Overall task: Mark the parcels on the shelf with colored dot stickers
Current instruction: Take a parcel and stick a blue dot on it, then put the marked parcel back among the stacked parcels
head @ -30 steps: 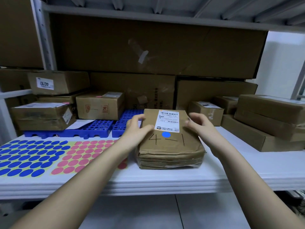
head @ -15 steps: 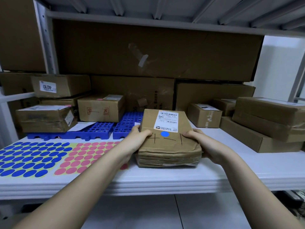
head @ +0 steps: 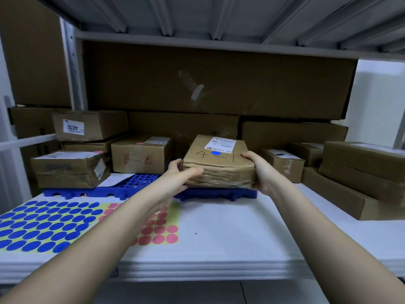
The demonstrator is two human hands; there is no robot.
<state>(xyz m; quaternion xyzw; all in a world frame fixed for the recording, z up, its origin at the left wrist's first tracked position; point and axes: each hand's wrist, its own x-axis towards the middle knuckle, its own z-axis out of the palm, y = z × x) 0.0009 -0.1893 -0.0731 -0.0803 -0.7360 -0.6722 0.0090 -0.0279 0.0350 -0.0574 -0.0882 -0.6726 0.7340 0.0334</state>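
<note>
A: Start at the left edge. What lies on the shelf [head: 230, 242]?

B: A sheet of blue dot stickers [head: 41, 227], flat on the white surface. Just beside it, to the right, a sheet of pink dot stickers [head: 157, 229], partly hidden under the left forearm.

A: And behind those?

B: A blue plastic grid [head: 133, 185], with a stack of brown boxes [head: 70, 167] sitting at its left end. Another box [head: 140, 154] stands further back; it carries a small pink dot on top.

A: The left hand [head: 182, 178]?

B: It grips the left side of the parcel [head: 219, 163], thumb along the front edge, fingers curled underneath.

A: Where is the parcel itself?

B: Held up between both hands, above the blue grid and clear of the white shelf surface. It is a brown paper package with a white label [head: 220, 144] on top, handwritten marks, and one blue dot [head: 215, 153] stuck just below the label.

A: The right hand [head: 263, 174]?

B: It clasps the parcel's right corner, thumb on top, fingers wrapped under.

A: Further right?

B: A small box [head: 282, 163] near the right hand, then a stack of long flat boxes [head: 359, 174] at the shelf's right end.
</note>
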